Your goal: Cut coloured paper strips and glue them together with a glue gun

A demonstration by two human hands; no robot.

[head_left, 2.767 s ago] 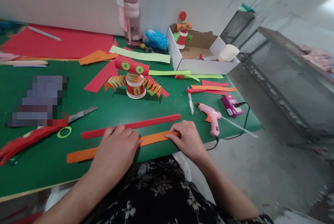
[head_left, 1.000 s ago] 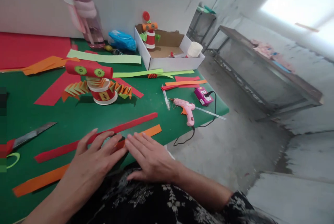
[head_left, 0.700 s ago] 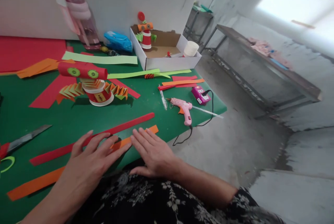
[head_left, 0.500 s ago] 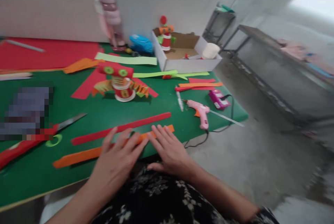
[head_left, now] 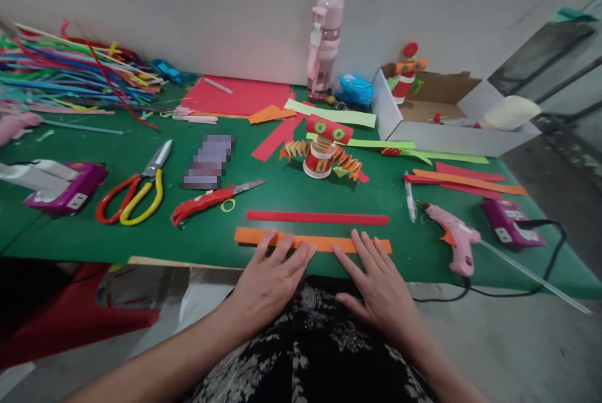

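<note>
An orange paper strip [head_left: 324, 244] lies along the near edge of the green table [head_left: 197, 240]. My left hand [head_left: 277, 268] rests on its middle, fingers spread and slightly bent. Flat and spread, the fingers of my right hand [head_left: 374, 271] touch the strip towards its right end. Just beyond is a red paper strip [head_left: 317, 217], roughly parallel and touched by neither hand. Behind the strips stands a paper-cup figure [head_left: 320, 162] with a red rolled head, green eyes and folded orange arms.
Red-handled scissors [head_left: 202, 204], red-and-yellow pliers-like scissors [head_left: 141, 190] and a blurred phone [head_left: 209, 162] lie left. At right are a pink glue gun [head_left: 454, 234], its cord, and a purple box [head_left: 512, 222]. A white box [head_left: 451, 136], pink bottle [head_left: 324, 46] and pipe cleaners [head_left: 75, 77] sit behind.
The camera view has swung left and levelled, bringing the pipe cleaners and second scissors into sight. Both hands stay on the orange strip, fingers still spread.
</note>
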